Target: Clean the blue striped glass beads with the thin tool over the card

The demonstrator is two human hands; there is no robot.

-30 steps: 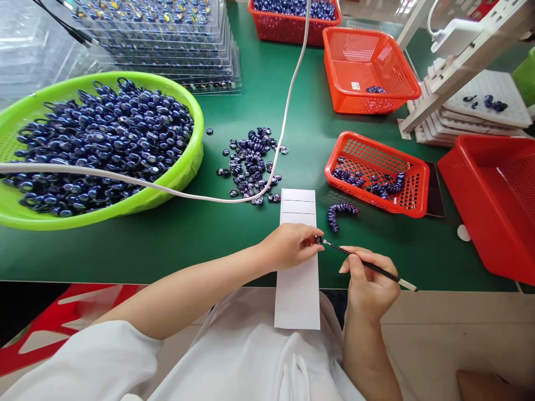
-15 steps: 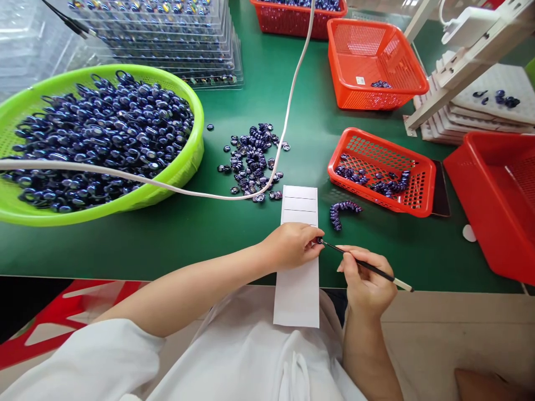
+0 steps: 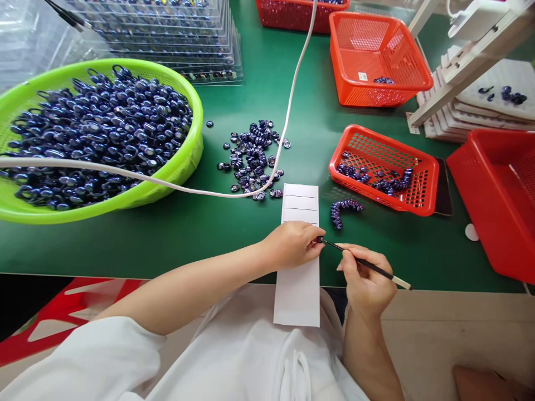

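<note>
My left hand pinches a small shiny dark piece between thumb and fingertips, over a white paper strip ruled with dark lines. In my right hand is a slim fine paintbrush, black with a pale end, held like a pen. Its thin tip meets the dark piece, though whether it touches is too small to tell. Beyond my hands lies a curved row of dark-blue pieces. A loose pile of similar pieces sits farther left.
A green basket heaped with dark-blue looped pieces stands left. A white cable crosses the table. Clear stacked trays are behind. To the right are a shallow red basket, a deeper orange-red basket and a red bin.
The camera view has shifted slightly. My hands keep nearly the same pose, with the brush tip still at the piece.
</note>
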